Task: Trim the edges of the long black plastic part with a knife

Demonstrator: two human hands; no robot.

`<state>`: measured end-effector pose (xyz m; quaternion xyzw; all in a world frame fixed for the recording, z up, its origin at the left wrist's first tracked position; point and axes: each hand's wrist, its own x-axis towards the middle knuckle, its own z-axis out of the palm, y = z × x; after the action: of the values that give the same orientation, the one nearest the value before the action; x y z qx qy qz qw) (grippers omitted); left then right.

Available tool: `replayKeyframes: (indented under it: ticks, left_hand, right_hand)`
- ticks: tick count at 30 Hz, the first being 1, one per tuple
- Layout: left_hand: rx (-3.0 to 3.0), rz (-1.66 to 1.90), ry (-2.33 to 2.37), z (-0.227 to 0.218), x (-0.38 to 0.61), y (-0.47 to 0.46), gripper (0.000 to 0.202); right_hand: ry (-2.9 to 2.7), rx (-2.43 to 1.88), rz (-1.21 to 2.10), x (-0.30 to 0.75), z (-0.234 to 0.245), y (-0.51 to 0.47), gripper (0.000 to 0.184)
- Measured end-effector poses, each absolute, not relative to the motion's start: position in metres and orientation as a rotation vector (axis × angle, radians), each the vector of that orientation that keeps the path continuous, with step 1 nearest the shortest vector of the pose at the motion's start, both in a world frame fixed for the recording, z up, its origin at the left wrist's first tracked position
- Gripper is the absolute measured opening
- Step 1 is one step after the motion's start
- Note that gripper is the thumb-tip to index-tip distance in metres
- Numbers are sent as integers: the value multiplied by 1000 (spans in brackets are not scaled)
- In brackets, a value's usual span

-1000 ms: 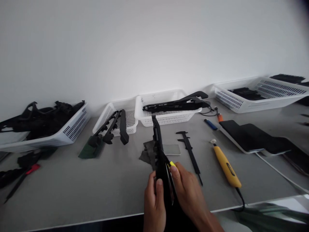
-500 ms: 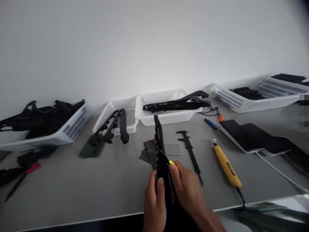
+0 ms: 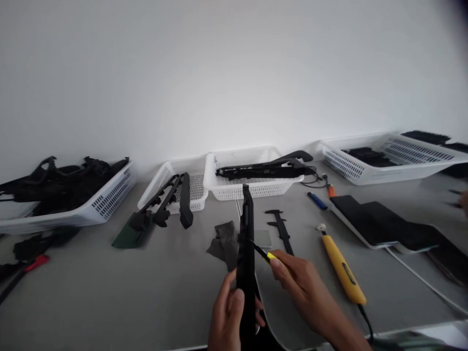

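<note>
1. The left hand [image 3: 228,317] is wrapped around the lower part of a long black plastic part [image 3: 246,243], thumb on its left side, holding it on end above the near edge of the grey tabletop [image 3: 109,292], with its top leaning slightly away towards the baskets
2. The right hand [image 3: 305,292] pinches a small yellow-tipped tool [image 3: 265,253] between thumb and fingers; the tool's dark point touches the right edge of the black part about halfway up
3. Just behind the part lie a crumpled grey cloth [image 3: 223,243] and a small grey flat pad [image 3: 263,239], with a black caliper [image 3: 280,224] just right of them
4. Further right on the tabletop sits a yellow-handled tool [image 3: 343,270] with a cord at its near end, and beyond it a blue lighter [image 3: 316,200] and an orange lighter [image 3: 331,190]
5. Along the wall stand white baskets: one at far left [image 3: 109,200] heaped with black parts, a small one [image 3: 164,178] with black strips hanging over its front, a middle one [image 3: 252,187] carrying long black pieces, and a wide one at right [image 3: 383,170]
6. Dark flat devices [image 3: 369,219] lie at the right, near a white cable [image 3: 420,273]
</note>
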<state>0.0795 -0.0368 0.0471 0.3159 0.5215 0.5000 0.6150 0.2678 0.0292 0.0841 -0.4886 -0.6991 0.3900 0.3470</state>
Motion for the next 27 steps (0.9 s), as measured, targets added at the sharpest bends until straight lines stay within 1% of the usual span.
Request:
replayKeyframes:
  ticks: [3, 5, 7, 9, 10, 13, 15, 21, 27]
  left_hand:
    - [718, 1122, 1044, 48, 75, -25, 68]
    - [763, 1067, 965, 53, 75, -7, 64]
    - [847, 987, 936, 60, 78, 19, 64]
    - [980, 919, 944, 68, 84, 51, 71]
    - [1024, 920, 980, 71, 86, 67, 72]
    - [1212, 1032, 1068, 73, 93, 107, 59]
    - [1266, 1063, 1100, 68, 94, 123, 56]
    - [1222, 972, 1070, 48, 91, 124, 66]
    - [1265, 918, 1132, 50, 89, 112, 57]
  right_hand:
    - [-1974, -1237, 969, 285, 102, 51, 48]
    - [-2107, -1213, 916, 293, 111, 70, 49]
    - [-2242, -1203, 852, 298, 117, 92, 53]
    - [-2348, -1230, 777, 300, 121, 114, 57]
    - [-2383, -1263, 735, 301, 122, 125, 59]
    - [-2442, -1377, 628, 303, 124, 152, 69]
    - [-2459, -1433, 611, 306, 122, 165, 73]
    - [-2412, -1518, 617, 313, 101, 172, 76]
    - [-2443, -1473, 681, 310, 87, 163, 75]
